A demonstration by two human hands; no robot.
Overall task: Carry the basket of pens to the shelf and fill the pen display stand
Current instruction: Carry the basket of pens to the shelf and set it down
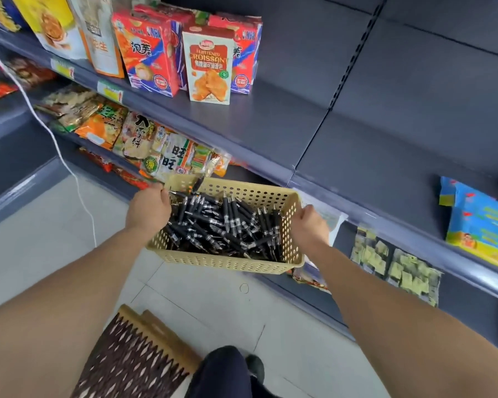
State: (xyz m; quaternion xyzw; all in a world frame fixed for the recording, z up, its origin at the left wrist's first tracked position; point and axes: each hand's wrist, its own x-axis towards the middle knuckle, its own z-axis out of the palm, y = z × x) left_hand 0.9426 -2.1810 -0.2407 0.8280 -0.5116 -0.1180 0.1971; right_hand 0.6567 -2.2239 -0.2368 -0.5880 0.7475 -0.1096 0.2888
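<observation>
Off the front edge of the grey shelf (pixel 270 130), I watch a perforated basket (pixel 227 264) carried in mid-air, heaped with loose black pens (pixel 219 222). The left hand (pixel 147 211) and right hand (pixel 309 228) each curl over the rim of a short end. I judge the thin plastic bendy, the load shifty: both rims, kept level.

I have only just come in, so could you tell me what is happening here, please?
A person grips a beige perforated basket by its two ends, the left hand on one rim and the right hand on the other. It is heaped with black pens and is held above the floor, in front of a dark shop shelf with snack boxes. No pen display stand is in view.
</observation>
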